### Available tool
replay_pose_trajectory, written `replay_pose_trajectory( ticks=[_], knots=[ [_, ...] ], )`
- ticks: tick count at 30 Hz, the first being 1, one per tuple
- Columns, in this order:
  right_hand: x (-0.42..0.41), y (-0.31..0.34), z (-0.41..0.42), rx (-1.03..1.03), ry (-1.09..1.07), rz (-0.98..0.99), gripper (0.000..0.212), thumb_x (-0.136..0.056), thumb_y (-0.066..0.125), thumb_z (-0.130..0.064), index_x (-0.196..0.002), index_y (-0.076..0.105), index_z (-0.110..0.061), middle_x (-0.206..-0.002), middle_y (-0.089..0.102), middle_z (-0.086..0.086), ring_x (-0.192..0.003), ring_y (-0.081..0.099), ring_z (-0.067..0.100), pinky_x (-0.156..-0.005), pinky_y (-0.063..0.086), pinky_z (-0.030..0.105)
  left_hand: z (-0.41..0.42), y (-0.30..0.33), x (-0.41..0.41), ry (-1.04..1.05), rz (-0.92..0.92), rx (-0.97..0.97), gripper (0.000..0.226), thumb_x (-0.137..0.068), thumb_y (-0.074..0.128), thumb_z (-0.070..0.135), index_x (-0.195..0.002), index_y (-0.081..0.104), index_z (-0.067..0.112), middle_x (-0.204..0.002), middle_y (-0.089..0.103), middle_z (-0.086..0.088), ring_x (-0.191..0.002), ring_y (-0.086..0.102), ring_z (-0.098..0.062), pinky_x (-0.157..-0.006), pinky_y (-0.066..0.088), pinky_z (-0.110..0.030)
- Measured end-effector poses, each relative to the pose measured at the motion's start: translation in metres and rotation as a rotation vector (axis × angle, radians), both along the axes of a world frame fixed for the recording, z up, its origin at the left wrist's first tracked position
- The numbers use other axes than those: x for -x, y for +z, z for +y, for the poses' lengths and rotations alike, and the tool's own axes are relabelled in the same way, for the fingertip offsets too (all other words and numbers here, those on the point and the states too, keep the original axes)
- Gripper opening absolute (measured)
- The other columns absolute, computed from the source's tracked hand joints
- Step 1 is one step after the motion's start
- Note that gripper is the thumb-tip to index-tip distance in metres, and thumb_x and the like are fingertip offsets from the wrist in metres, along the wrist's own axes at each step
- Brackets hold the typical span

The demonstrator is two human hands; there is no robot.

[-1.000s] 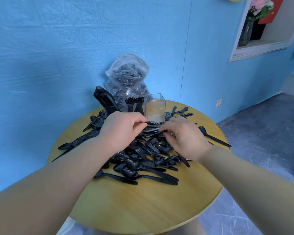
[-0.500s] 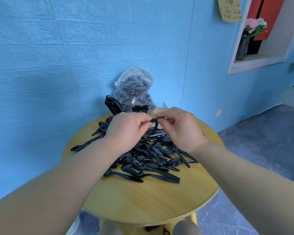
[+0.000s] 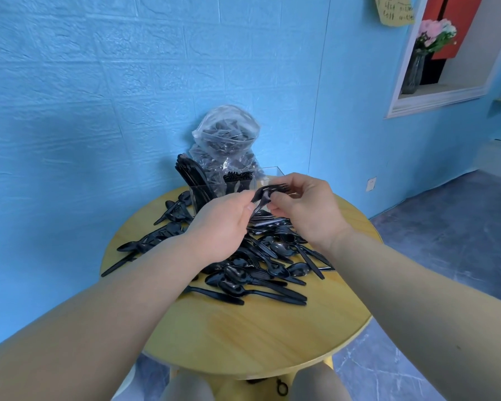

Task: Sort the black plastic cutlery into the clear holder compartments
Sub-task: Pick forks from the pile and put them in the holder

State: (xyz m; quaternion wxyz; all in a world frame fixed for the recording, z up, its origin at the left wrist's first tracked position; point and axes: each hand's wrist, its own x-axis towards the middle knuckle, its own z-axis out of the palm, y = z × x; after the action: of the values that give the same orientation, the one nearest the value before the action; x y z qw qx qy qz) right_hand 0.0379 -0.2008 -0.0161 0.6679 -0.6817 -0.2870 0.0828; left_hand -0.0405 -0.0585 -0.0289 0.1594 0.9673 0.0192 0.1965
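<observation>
A heap of black plastic cutlery (image 3: pixel 261 261) covers the middle of the round wooden table (image 3: pixel 243 337). Both hands hover above the heap, just in front of the clear holder (image 3: pixel 268 176). My left hand (image 3: pixel 220 227) and my right hand (image 3: pixel 304 209) pinch black forks (image 3: pixel 268 193) between them, tines pointing right. The holder's left compartment holds knives (image 3: pixel 191 178). Its middle one holds forks (image 3: pixel 237 177). My right hand hides part of the right compartment.
A clear plastic bag (image 3: pixel 226 140) of more black cutlery leans on the blue wall behind the holder. Loose spoons (image 3: pixel 156 238) lie on the table's left side. A wall niche with a vase of flowers (image 3: pixel 425 53) is at upper right. My knees show below the table's near edge.
Both hands have risen from the heap, lifting forks up in front of the holder. The camera view has tilted up and back.
</observation>
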Motion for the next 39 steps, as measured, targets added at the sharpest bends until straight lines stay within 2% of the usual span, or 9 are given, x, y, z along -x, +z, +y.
replay_pose_trajectory(
  ticks=[6, 11, 16, 19, 23, 26, 29, 33, 39],
  knots=[
    [-0.008, -0.002, 0.011, 0.228, -0.067, -0.273, 0.023, -0.087, 0.061, -0.006, -0.075, 0.063, -0.026, -0.071, 0.066, -0.004, -0.072, 0.065, 0.017, -0.078, 0.056, 0.036, 0.014, 0.0, 0.001, -0.001, 0.022, -0.063, 0.025, -0.1, 0.034, 0.035, -0.087, 0.049, 0.021, -0.075, 0.053, 0.005, -0.07, 0.051, -0.013, -0.062, 0.041, -0.033],
    [-0.018, -0.019, 0.023, 0.328, -0.19, -0.406, 0.006, -0.087, 0.064, -0.017, -0.091, 0.065, -0.021, -0.075, 0.058, -0.014, -0.071, 0.055, 0.007, -0.072, 0.047, 0.023, 0.043, -0.016, 0.009, 0.128, 0.125, -0.16, 0.029, -0.102, 0.028, 0.034, -0.086, 0.046, 0.018, -0.07, 0.052, 0.001, -0.064, 0.051, -0.018, -0.054, 0.036, -0.032],
    [-0.014, -0.045, 0.03, 0.966, 0.052, -0.564, 0.024, -0.082, 0.065, -0.046, -0.085, 0.062, -0.022, -0.082, 0.065, -0.005, -0.08, 0.061, 0.016, -0.074, 0.052, 0.03, 0.061, -0.037, 0.019, 0.218, 0.153, -0.177, 0.032, -0.102, 0.023, 0.036, -0.08, 0.039, 0.02, -0.068, 0.049, 0.001, -0.062, 0.05, -0.018, -0.055, 0.038, -0.035],
    [-0.009, -0.055, 0.036, 1.138, 0.106, -0.607, 0.028, -0.083, 0.062, -0.045, -0.086, 0.066, -0.017, -0.081, 0.068, 0.001, -0.079, 0.062, 0.023, -0.073, 0.054, 0.034, 0.065, -0.044, 0.021, 0.246, 0.162, -0.179, 0.032, -0.102, 0.025, 0.037, -0.078, 0.038, 0.021, -0.067, 0.048, 0.004, -0.059, 0.047, -0.014, -0.052, 0.031, -0.033],
    [-0.014, -0.059, 0.038, 1.143, 0.032, -0.663, 0.022, -0.085, 0.052, -0.026, -0.083, 0.069, -0.011, -0.08, 0.069, 0.006, -0.078, 0.063, 0.027, -0.068, 0.054, 0.033, 0.067, -0.046, 0.019, 0.253, 0.162, -0.173, 0.028, -0.103, 0.025, 0.033, -0.081, 0.039, 0.022, -0.071, 0.046, 0.006, -0.062, 0.045, -0.013, -0.055, 0.028, -0.031],
    [-0.017, -0.057, 0.036, 1.084, -0.084, -0.836, 0.017, -0.088, 0.046, -0.02, -0.077, 0.054, -0.011, -0.076, 0.054, 0.004, -0.074, 0.053, 0.026, -0.057, 0.04, 0.029, 0.066, -0.043, 0.016, 0.255, 0.146, -0.151, 0.025, -0.102, 0.024, 0.032, -0.091, 0.044, 0.021, -0.08, 0.046, 0.005, -0.072, 0.05, -0.017, -0.062, 0.039, -0.034],
    [-0.018, -0.049, 0.036, 0.927, -0.116, -0.92, 0.015, -0.092, 0.043, -0.02, -0.089, 0.057, -0.014, -0.081, 0.059, 0.003, -0.073, 0.056, 0.027, -0.061, 0.047, 0.033, 0.062, -0.035, 0.01, 0.24, 0.114, -0.14, 0.028, -0.102, 0.025, 0.03, -0.096, 0.049, 0.018, -0.087, 0.047, 0.002, -0.076, 0.051, -0.018, -0.067, 0.047, -0.039],
    [-0.018, -0.039, 0.039, 0.633, -0.137, -0.888, 0.016, -0.093, 0.054, -0.02, -0.093, 0.068, -0.013, -0.078, 0.067, 0.003, -0.071, 0.061, 0.025, -0.068, 0.053, 0.038, 0.058, -0.028, 0.006, 0.196, 0.111, -0.149, 0.032, -0.102, 0.024, 0.031, -0.085, 0.048, 0.016, -0.078, 0.051, 0.001, -0.073, 0.051, -0.019, -0.062, 0.043, -0.037],
    [-0.018, -0.038, 0.044, 0.484, -0.251, -0.82, 0.011, -0.089, 0.064, -0.023, -0.088, 0.064, -0.012, -0.077, 0.065, 0.001, -0.072, 0.061, 0.022, -0.07, 0.052, 0.038, 0.054, -0.025, 0.01, 0.149, 0.152, -0.133, 0.039, -0.101, 0.022, 0.042, -0.083, 0.046, 0.017, -0.063, 0.051, 0.0, -0.06, 0.052, -0.018, -0.052, 0.035, -0.031]
  ],
)
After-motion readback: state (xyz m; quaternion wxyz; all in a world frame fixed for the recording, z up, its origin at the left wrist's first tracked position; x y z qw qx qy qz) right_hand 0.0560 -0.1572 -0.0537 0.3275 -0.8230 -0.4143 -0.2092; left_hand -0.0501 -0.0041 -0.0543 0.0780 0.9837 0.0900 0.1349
